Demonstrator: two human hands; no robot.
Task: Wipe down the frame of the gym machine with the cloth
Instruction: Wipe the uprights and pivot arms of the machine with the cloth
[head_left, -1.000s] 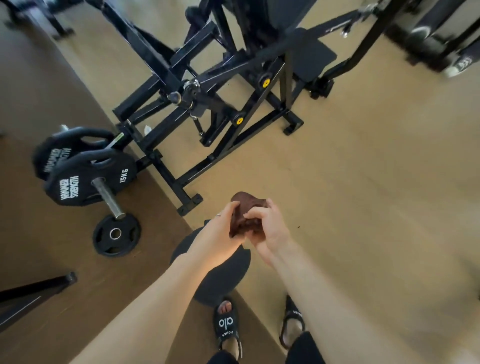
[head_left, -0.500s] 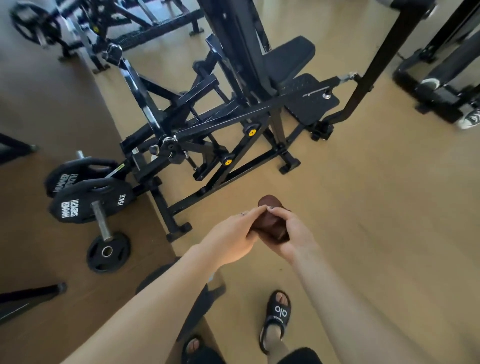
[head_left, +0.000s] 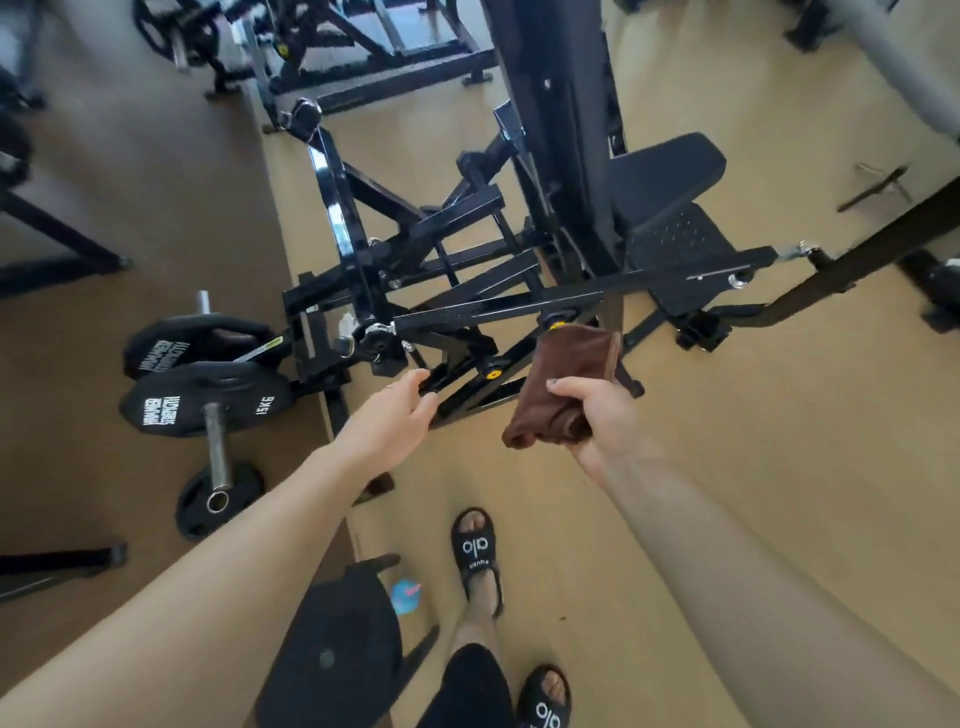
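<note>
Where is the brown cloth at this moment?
In the head view, right of centre, the brown cloth is gripped in the right hand, in front of the machine frame, near a yellow-capped bolt.

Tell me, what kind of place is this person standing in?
Almost certainly a gym. A black plate-loaded machine with a padded seat fills the middle, weight plates marked 15KG hang on its bar at the left, and more equipment stands behind it.
</note>
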